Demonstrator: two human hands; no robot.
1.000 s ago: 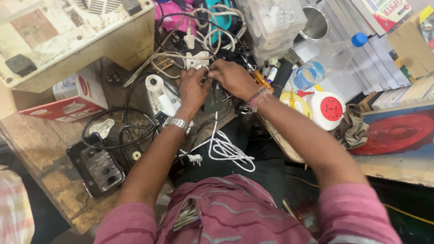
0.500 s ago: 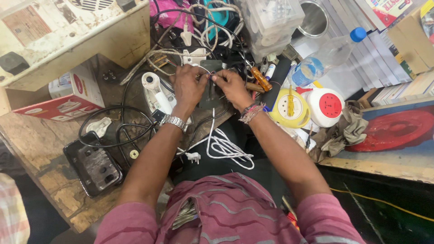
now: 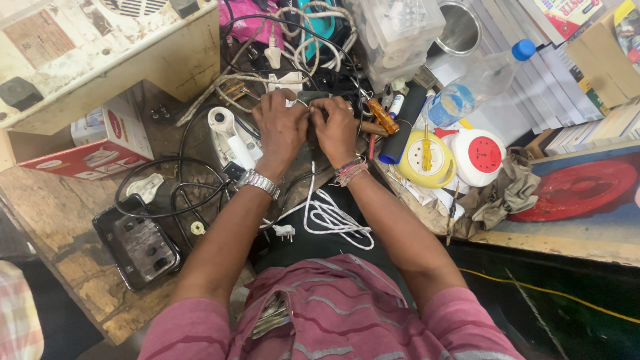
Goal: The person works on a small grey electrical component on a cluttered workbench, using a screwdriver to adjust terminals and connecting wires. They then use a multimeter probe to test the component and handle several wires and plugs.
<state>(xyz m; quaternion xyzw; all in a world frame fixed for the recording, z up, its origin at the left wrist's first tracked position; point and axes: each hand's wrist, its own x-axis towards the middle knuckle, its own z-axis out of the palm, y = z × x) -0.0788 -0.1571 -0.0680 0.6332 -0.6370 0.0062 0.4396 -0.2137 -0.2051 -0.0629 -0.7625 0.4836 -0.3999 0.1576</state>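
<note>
Cluttered wooden workbench, worn and stained, seen from the head view. Left hand and right hand are pressed close together at the bench's middle, fingers curled around a small dark part between them; both appear clamped on it, though the part itself is mostly hidden by the knuckles. A silver metal wristwatch sits on the left wrist and a band of coloured threads on the right.

Surroundings: a white electric iron lies just beside the left hand, with black cable loops spreading toward a dark metal box. A coiled white cord with plug hangs below the wrists. Right of the hands lie an orange-handled screwdriver, a black foam tube, a yellow round cable reel and a white-and-red round reel. A clear plastic bottle with blue cap leans behind them. Tangled beige cords crowd the far edge.
</note>
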